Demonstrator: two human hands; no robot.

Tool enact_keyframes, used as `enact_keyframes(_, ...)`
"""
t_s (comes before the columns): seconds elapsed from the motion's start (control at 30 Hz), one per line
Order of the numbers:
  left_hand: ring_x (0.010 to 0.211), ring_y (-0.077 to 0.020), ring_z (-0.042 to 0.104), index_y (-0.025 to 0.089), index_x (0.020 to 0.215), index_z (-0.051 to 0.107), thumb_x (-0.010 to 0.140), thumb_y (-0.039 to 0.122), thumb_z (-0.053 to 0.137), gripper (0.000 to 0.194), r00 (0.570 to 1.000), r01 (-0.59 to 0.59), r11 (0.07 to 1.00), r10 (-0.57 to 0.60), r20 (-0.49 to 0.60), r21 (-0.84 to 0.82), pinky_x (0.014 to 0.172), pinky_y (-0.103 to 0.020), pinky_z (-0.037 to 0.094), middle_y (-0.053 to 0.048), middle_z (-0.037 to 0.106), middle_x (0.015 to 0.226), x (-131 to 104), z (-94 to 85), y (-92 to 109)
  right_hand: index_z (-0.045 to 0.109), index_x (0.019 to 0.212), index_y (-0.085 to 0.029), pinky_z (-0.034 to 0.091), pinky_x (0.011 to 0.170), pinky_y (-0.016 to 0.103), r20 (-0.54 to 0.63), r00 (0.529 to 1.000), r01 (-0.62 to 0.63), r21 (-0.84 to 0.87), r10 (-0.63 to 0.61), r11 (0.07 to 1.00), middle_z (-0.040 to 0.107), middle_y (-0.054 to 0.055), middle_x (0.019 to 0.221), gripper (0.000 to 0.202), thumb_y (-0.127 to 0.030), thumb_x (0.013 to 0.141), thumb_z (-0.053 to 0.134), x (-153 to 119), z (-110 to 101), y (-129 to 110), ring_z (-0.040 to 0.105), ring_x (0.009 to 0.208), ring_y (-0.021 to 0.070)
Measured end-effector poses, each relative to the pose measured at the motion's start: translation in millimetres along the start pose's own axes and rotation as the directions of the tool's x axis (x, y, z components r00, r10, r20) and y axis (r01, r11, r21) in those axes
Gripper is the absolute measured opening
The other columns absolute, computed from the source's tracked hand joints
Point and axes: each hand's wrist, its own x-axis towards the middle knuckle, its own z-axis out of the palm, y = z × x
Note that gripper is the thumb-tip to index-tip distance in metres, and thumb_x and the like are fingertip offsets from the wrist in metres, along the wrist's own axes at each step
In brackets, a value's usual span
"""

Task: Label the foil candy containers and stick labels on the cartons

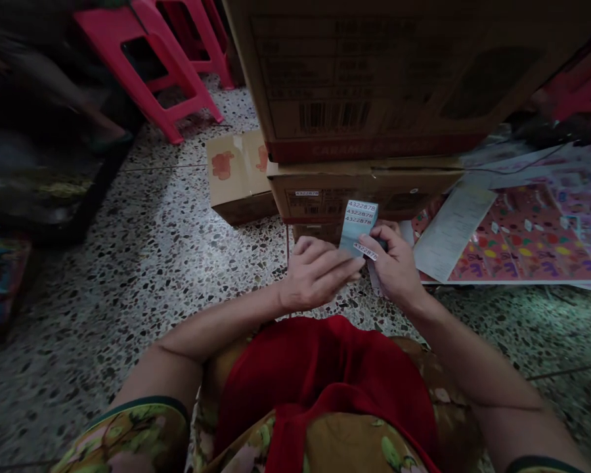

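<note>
A pale blue strip of number labels [358, 220] stands between my hands, several white stickers printed 4322878 on its upper part. My right hand [398, 266] is closed on the strip from the right. One loose-looking number label [365, 251] lies at the tip of my right thumb. My left hand [322, 272] has its fingers stretched out across the lower end of the strip, fingertips close to that label; its thumb is hidden. Just beyond is a cardboard carton [335, 184] bearing a matching number label [306, 193] on its side.
A larger carton [374, 79] is stacked on top. A smaller cardboard box [241, 167] sits on the speckled floor [177, 217] to the left. Pink stools [162, 72] stand farther back. At right lie printed sheets [526, 230] under a grey paper [456, 230].
</note>
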Motion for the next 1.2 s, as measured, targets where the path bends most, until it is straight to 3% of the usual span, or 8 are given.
enact_keyframes(0.1, 0.084, -0.0187, 0.059, 0.023, 0.093, 0.074, 0.092, 0.04, 0.064, 0.02, 0.973, 0.137, 0.976, -0.165, -0.162, -0.17, 0.08, -0.035, 0.043, -0.006, 0.071, 0.089, 9.8, -8.3, 2.1, 0.061, 0.08, -0.024, 0.045, 0.096, 0.042, -0.011, 1.0, 0.012, 0.029, -0.011, 1.0, 0.055, 0.005, 0.099, 0.022, -0.045, 0.088, 0.062, -1.7, -6.1, -5.4, 0.053, 0.103, 0.0225)
enact_keyframes(0.2, 0.082, -0.0168, 0.058, 0.019, 0.089, 0.073, 0.087, 0.045, 0.071, 0.025, 0.954, 0.25, 0.896, -0.293, -0.064, -0.367, 0.076, -0.031, 0.046, -0.005, 0.065, 0.086, 19.0, -7.7, 2.1, 0.063, 0.08, -0.024, 0.044, 0.098, 0.044, -0.002, 0.998, 0.069, 0.012, -0.069, 0.998, 0.055, 0.006, 0.103, 0.02, -0.042, 0.088, 0.064, -3.5, -9.5, -11.1, 0.053, 0.105, 0.0232)
enact_keyframes(0.37, 0.082, -0.0148, 0.056, 0.018, 0.079, 0.075, 0.08, 0.038, 0.08, 0.021, 0.935, 0.325, 0.816, -0.353, 0.035, -0.478, 0.077, -0.029, 0.046, -0.002, 0.055, 0.084, 26.7, 6.6, -4.6, 0.065, 0.078, -0.023, 0.047, 0.091, 0.04, -0.012, 0.992, 0.123, -0.046, -0.124, 0.991, 0.057, 0.007, 0.102, 0.022, -0.043, 0.086, 0.064, 4.4, -4.0, -7.6, 0.057, 0.1, 0.0232)
enact_keyframes(0.53, 0.083, -0.0155, 0.054, 0.017, 0.077, 0.07, 0.087, 0.033, 0.072, 0.018, 0.951, 0.263, 0.88, -0.307, -0.05, -0.395, 0.073, -0.028, 0.046, -0.003, 0.051, 0.085, 24.9, -6.7, -8.9, 0.062, 0.076, -0.024, 0.052, 0.079, 0.036, -0.001, 0.968, 0.248, -0.166, -0.252, 0.955, 0.058, 0.005, 0.09, 0.021, -0.042, 0.087, 0.061, 22.4, -6.3, 6.8, 0.06, 0.084, 0.0208)
enact_keyframes(0.63, 0.085, -0.0158, 0.054, 0.019, 0.079, 0.065, 0.092, 0.03, 0.064, 0.017, 0.925, 0.167, 0.956, -0.236, -0.297, -0.241, 0.073, -0.029, 0.048, -0.004, 0.053, 0.09, 36.9, -38.7, -8.5, 0.061, 0.076, -0.026, 0.055, 0.076, 0.038, 0.071, 0.894, 0.443, -0.286, -0.442, 0.85, 0.06, 0.006, 0.095, 0.014, -0.035, 0.088, 0.061, 35.2, -19.9, 5.6, 0.063, 0.085, 0.0224)
enact_keyframes(0.73, 0.09, -0.0165, 0.053, 0.021, 0.08, 0.064, 0.09, 0.026, 0.067, 0.012, 0.842, 0.069, 0.998, -0.061, -0.535, -0.006, 0.079, -0.031, 0.049, -0.003, 0.055, 0.092, 66.0, -79.3, -5.0, 0.063, 0.082, -0.028, 0.057, 0.082, 0.042, 0.209, 0.74, 0.664, -0.374, -0.639, 0.647, 0.063, 0.009, 0.118, 0.006, -0.027, 0.087, 0.061, 51.5, -31.9, -14.9, 0.064, 0.101, 0.0255)
enact_keyframes(0.87, 0.09, -0.0163, 0.05, 0.021, 0.079, 0.069, 0.085, 0.021, 0.073, 0.007, 0.808, 0.059, 0.98, 0.064, -0.586, 0.189, 0.082, -0.032, 0.048, -0.001, 0.052, 0.088, 109.5, -114.7, 0.5, 0.066, 0.083, -0.026, 0.058, 0.075, 0.042, 0.346, 0.581, 0.788, -0.468, -0.737, 0.401, 0.056, 0.006, 0.145, 0.005, -0.023, 0.085, 0.063, 75.0, -32.9, -59.2, 0.063, 0.106, 0.0274)
enact_keyframes(1.2, 0.083, -0.0156, 0.05, 0.021, 0.076, 0.073, 0.082, 0.021, 0.076, 0.008, 0.791, 0.105, 0.97, 0.052, -0.609, 0.219, 0.078, -0.032, 0.045, -0.001, 0.049, 0.082, 132.9, -111.0, -5.9, 0.066, 0.081, -0.024, 0.052, 0.064, 0.039, 0.366, 0.573, 0.785, -0.504, -0.733, 0.362, 0.044, -0.002, 0.157, 0.006, -0.02, 0.084, 0.061, 105.2, -20.3, -93.4, 0.06, 0.1, 0.0268)
